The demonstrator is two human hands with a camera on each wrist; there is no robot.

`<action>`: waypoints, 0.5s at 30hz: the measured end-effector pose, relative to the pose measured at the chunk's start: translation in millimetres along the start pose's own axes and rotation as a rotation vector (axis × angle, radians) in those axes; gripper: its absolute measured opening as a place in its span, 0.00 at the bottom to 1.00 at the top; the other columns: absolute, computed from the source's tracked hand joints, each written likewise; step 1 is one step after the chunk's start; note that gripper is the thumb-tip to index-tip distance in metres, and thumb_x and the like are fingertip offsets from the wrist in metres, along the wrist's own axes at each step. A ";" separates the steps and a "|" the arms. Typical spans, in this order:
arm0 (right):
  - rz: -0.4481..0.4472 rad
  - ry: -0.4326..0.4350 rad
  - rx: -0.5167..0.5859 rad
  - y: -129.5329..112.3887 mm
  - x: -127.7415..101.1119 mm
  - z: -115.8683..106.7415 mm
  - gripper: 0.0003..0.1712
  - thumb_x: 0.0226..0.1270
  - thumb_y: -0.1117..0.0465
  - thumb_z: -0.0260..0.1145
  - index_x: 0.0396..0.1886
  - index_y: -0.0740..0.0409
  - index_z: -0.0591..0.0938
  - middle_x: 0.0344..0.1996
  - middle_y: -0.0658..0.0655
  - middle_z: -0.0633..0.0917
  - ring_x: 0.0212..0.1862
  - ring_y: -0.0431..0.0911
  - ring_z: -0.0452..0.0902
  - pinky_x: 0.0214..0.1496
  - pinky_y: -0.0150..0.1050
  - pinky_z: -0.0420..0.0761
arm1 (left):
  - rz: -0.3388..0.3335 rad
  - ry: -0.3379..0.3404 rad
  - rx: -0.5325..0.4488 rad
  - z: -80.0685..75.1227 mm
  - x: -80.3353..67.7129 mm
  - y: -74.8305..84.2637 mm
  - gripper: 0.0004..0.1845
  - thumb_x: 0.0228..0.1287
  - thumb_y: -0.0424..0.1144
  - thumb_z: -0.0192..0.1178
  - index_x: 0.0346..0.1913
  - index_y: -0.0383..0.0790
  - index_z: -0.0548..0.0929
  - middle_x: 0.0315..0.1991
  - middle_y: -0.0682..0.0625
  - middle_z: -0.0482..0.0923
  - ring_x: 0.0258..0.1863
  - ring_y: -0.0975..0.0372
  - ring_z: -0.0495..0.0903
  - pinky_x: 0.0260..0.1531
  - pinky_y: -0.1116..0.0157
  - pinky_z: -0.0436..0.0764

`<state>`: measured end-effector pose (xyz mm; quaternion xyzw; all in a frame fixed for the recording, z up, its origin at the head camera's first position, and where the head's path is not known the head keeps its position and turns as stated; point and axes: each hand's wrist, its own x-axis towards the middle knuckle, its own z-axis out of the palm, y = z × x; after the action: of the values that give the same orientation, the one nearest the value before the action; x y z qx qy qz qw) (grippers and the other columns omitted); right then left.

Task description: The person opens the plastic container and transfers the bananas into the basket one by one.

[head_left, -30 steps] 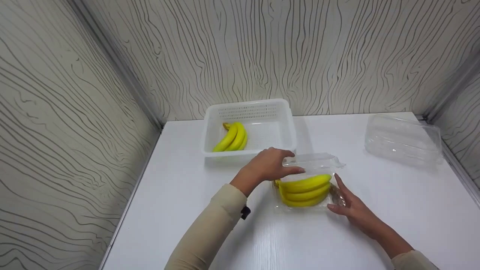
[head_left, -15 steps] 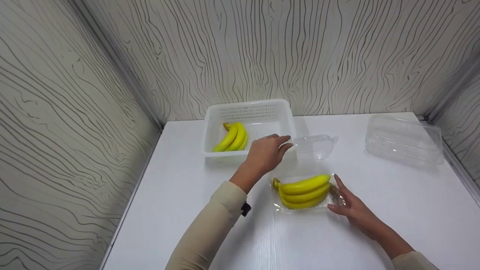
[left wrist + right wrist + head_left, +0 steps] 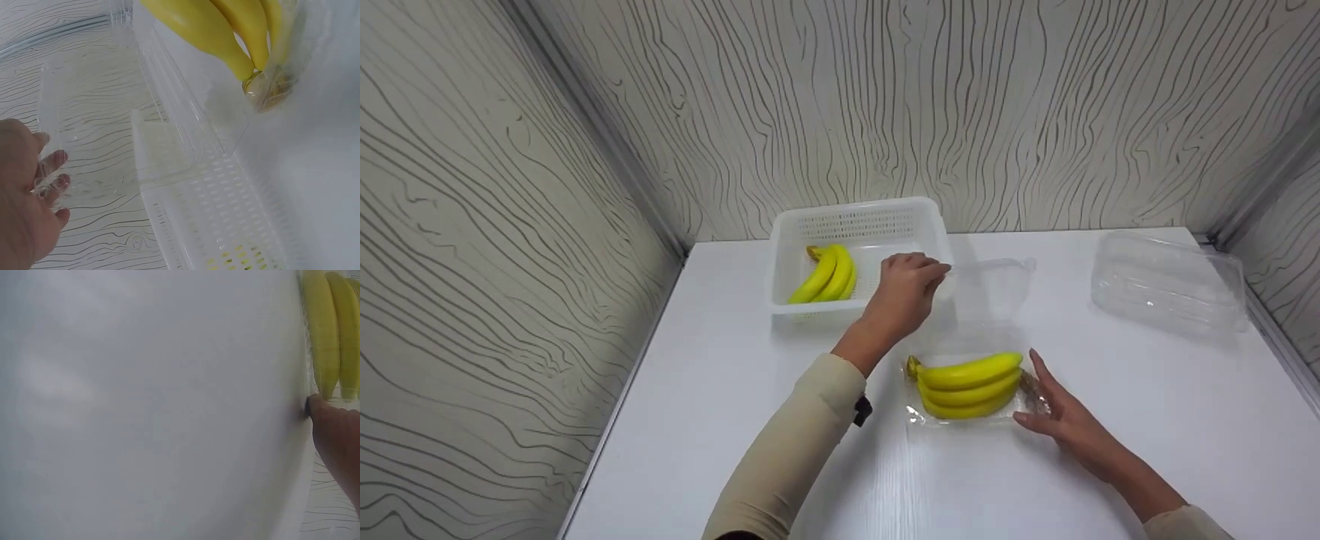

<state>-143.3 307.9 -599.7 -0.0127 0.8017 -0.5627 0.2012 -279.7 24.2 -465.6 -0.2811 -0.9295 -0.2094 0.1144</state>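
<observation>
A bunch of yellow bananas (image 3: 967,382) lies in a clear plastic clamshell tray (image 3: 960,421) at the table's middle. My left hand (image 3: 911,281) grips the edge of the tray's hinged clear lid (image 3: 994,289) and holds it raised toward the back. In the left wrist view the fingers (image 3: 48,174) pinch the lid (image 3: 95,129), with the bananas (image 3: 225,28) beyond it. My right hand (image 3: 1054,405) lies flat on the table, its straight fingers against the tray's right end. The right wrist view shows a finger (image 3: 332,433) just below the bananas (image 3: 332,326).
A white perforated basket (image 3: 859,217) stands at the back, holding another banana bunch (image 3: 825,274), just left of my left hand. A second clear clamshell box (image 3: 1166,281) lies closed at the back right. Patterned walls enclose the white table (image 3: 735,390) on three sides.
My left hand has lifted the clear lid off the bananas and swung it up and back toward the basket. The right hand has stayed at the tray's right end.
</observation>
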 end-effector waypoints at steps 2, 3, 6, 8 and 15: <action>-0.007 0.006 -0.008 0.0 -0.3 1.1 0.62 0.75 0.48 0.68 0.88 0.31 0.32 0.89 0.64 0.38 0.88 0.69 0.31 0.83 0.75 0.38 | -0.014 0.015 -0.004 1.5 1.7 -2.0 0.14 0.83 0.42 0.57 0.62 0.53 0.89 0.59 0.56 0.89 0.69 0.58 0.80 0.77 0.48 0.70; -0.011 0.007 -0.015 0.0 -0.6 1.7 0.61 0.76 0.47 0.68 0.88 0.31 0.33 0.89 0.64 0.38 0.88 0.69 0.31 0.83 0.75 0.38 | -0.025 0.021 -0.009 2.3 2.4 -2.9 0.14 0.83 0.42 0.57 0.62 0.53 0.89 0.60 0.56 0.88 0.71 0.57 0.79 0.79 0.46 0.68; -0.014 0.010 -0.037 -0.7 -1.1 3.0 0.60 0.76 0.46 0.67 0.89 0.31 0.34 0.89 0.62 0.38 0.88 0.69 0.32 0.83 0.75 0.39 | -0.071 0.029 -0.024 3.9 3.6 -4.7 0.14 0.83 0.43 0.57 0.62 0.53 0.89 0.62 0.55 0.87 0.75 0.55 0.76 0.81 0.41 0.64; -0.015 0.012 -0.049 -1.1 -1.6 3.5 0.59 0.76 0.46 0.67 0.89 0.29 0.35 0.89 0.62 0.39 0.88 0.69 0.33 0.83 0.75 0.40 | -0.098 0.031 -0.035 4.5 4.3 -5.3 0.14 0.83 0.44 0.57 0.62 0.54 0.89 0.62 0.55 0.87 0.75 0.55 0.75 0.81 0.40 0.63; -0.048 0.035 -0.131 -1.6 -6.4 5.8 0.58 0.77 0.46 0.67 0.90 0.35 0.37 0.88 0.67 0.45 0.87 0.71 0.40 0.82 0.75 0.46 | -0.134 0.020 -0.075 6.8 8.1 -3.1 0.15 0.83 0.45 0.58 0.63 0.54 0.88 0.64 0.54 0.85 0.75 0.56 0.74 0.81 0.45 0.64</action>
<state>-135.8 303.7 -598.0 -0.0353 0.8398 -0.5137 0.1723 -288.7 28.8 -469.9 -0.2203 -0.9366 -0.2542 0.0985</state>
